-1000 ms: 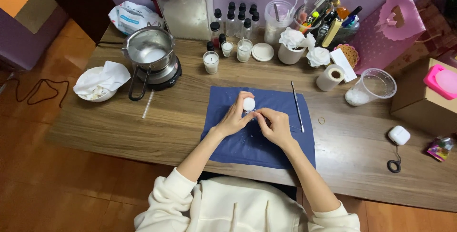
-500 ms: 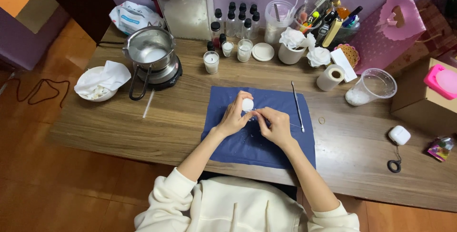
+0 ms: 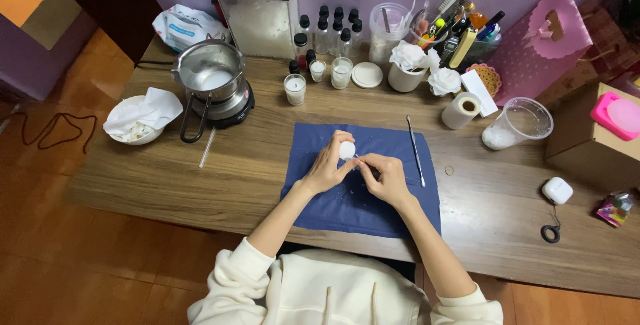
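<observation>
Over the dark blue cloth mat (image 3: 347, 198) on the wooden worktop (image 3: 167, 178), the left hand (image 3: 325, 168) pinches a small white round wax piece (image 3: 347, 150) in its fingers, held just above the mat. The right hand (image 3: 383, 177) sits just beside it — fingers closed narrowly on something thin at the wax piece, too small to tell what. A slim metal pick (image 3: 416, 150) lies along the mat's right edge, near the right hand.

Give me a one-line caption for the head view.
Left hand holds a small white candle over a blue cloth, right hand working beside it.
</observation>
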